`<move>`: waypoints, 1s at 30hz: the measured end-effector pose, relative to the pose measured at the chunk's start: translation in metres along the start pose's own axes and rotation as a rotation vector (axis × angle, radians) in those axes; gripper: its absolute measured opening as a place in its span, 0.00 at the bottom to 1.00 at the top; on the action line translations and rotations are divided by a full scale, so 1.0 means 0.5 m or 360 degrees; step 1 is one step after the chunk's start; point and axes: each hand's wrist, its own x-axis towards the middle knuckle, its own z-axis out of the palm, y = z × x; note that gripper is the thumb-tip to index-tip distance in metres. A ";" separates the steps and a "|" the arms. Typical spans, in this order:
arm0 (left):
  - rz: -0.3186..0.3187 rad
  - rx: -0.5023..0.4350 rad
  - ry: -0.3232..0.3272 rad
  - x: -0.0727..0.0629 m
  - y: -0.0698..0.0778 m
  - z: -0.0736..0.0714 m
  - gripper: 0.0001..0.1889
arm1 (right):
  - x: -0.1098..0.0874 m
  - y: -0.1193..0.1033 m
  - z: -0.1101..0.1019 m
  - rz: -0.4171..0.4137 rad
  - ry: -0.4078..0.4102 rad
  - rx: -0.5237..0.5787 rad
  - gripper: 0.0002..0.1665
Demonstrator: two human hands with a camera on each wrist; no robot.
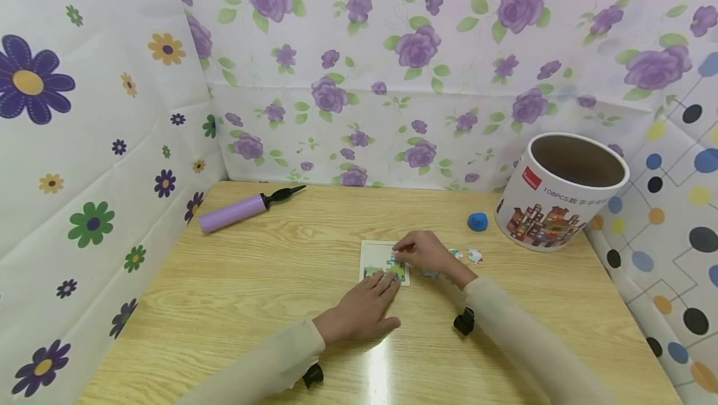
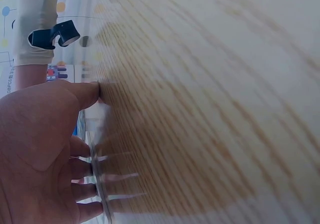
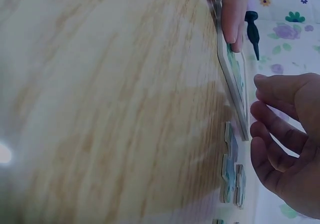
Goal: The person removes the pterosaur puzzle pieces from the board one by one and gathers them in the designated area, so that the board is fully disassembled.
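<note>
A small puzzle tray (image 1: 370,247) with a pale rim lies mid-table, green pieces along its near part. My left hand (image 1: 367,307) is palm down, its straight fingers resting on the tray's near edge and its thumb out on the table. Over the tray's right side is my right hand (image 1: 427,252), thumb and fingers bent together. Blue-green puzzle piece edges show by its fingertips in the head view; I cannot tell whether it pinches one. In the right wrist view, the right hand's fingers (image 3: 280,126) curve just above the tray's edge (image 3: 232,91).
Loose puzzle pieces (image 1: 474,256) lie right of the tray, some partly behind the right hand. Behind them sit a small blue object (image 1: 477,222) and a large white bucket (image 1: 541,205). A purple hand pump (image 1: 232,214) lies back left. Patterned cloth (image 1: 348,81) encloses the table.
</note>
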 end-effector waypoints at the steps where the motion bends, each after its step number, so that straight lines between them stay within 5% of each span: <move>1: 0.0002 -0.0002 0.0001 0.000 0.000 0.001 0.40 | 0.000 0.000 0.001 0.0017 -0.0009 -0.0012 0.10; 8: 0.0016 -0.0008 0.0016 0.001 -0.005 0.011 0.40 | 0.002 -0.001 0.009 0.0096 -0.0063 -0.0060 0.10; 19: 0.0008 -0.0022 0.0008 0.002 -0.006 0.012 0.41 | 0.006 0.002 0.016 0.0033 -0.0084 -0.0115 0.07; 30: -0.0003 -0.0034 0.0019 0.003 -0.006 0.006 0.41 | 0.007 -0.005 0.015 0.0067 -0.0084 -0.0017 0.02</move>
